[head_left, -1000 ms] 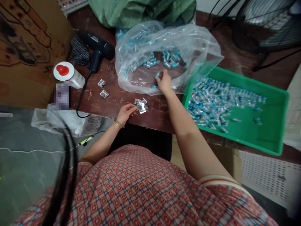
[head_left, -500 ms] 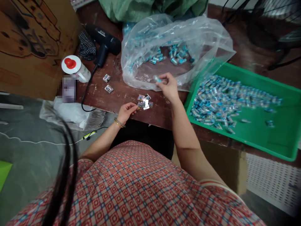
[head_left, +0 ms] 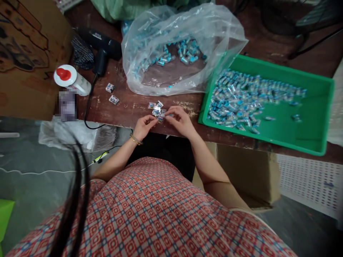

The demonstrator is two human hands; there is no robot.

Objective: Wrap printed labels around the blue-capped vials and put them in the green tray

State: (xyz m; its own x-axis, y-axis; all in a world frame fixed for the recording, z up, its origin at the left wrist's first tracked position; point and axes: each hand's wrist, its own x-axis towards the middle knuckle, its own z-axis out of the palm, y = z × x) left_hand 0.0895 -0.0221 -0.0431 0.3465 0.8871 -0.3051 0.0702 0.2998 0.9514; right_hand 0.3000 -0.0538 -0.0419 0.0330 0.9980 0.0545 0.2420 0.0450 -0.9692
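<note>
— What do our fingers hold?

— Our left hand [head_left: 145, 127] pinches a printed label [head_left: 160, 120]; our right hand [head_left: 179, 120] grips a small, blurred vial [head_left: 163, 115], meeting or nearly meeting that label.

— And around them?

— Just beyond our fingertips, loose labels [head_left: 157, 110] lie on the brown table [head_left: 128, 112]. Farther out we find a clear bag [head_left: 219, 32] of blue-ended vials [head_left: 187, 51]; right of our fingers, a green tray [head_left: 308, 132] holds many small tubes [head_left: 233, 103].

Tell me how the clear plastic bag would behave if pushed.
The clear plastic bag would probably crumple, as its film looks thin and wrinkled. The small blue-ended tubes inside would likely slide or roll, since they look cylindrical and lie loose.
</note>
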